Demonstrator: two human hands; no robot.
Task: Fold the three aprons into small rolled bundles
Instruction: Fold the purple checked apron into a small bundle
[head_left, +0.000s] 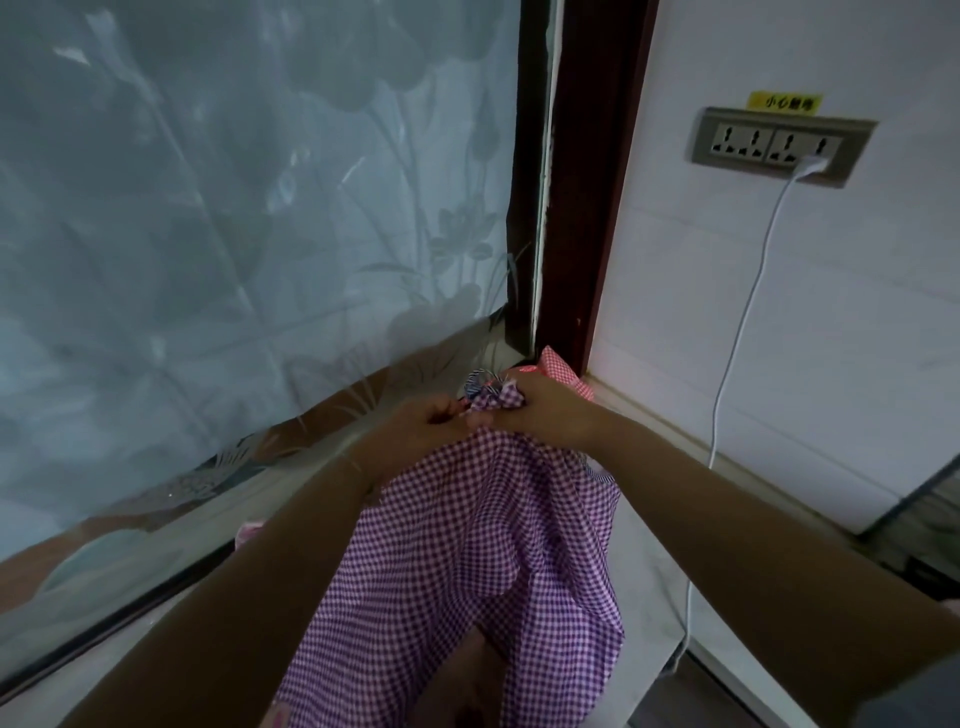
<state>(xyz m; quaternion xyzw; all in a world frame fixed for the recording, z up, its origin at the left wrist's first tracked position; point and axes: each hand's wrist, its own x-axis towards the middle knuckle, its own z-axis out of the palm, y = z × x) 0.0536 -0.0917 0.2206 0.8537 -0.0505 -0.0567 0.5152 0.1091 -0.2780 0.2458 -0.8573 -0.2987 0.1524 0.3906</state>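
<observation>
- Our right hand (540, 410), held out toward the window corner, has its fingers curled tight round the bunched top edge of the purple checked apron (467, 561), with a tuft of cloth and what looks like a striped tie poking out above the knuckles.
- Our left hand (441, 418) sits just beside it, touching, fingers bent in a pinch at the same gathered edge; exactly what it has between the fingertips is too small to tell.
- From that shared grip the apron falls straight down and back toward us between the two forearms, so its long axis runs from the hands to our body, hanging loose and not yet rolled.
- Both hands sit at the far end; we judge a roll would need the cloth laid flat or taken up from the hanging end, with neither hand nearer that end.
- Behind the right hand, a red checked cloth (563, 371), perhaps another apron, lies wedged in the corner by the dark door frame (597, 208).
- On the white wall, a cable (748, 306) drops from the socket strip (779, 143).
</observation>
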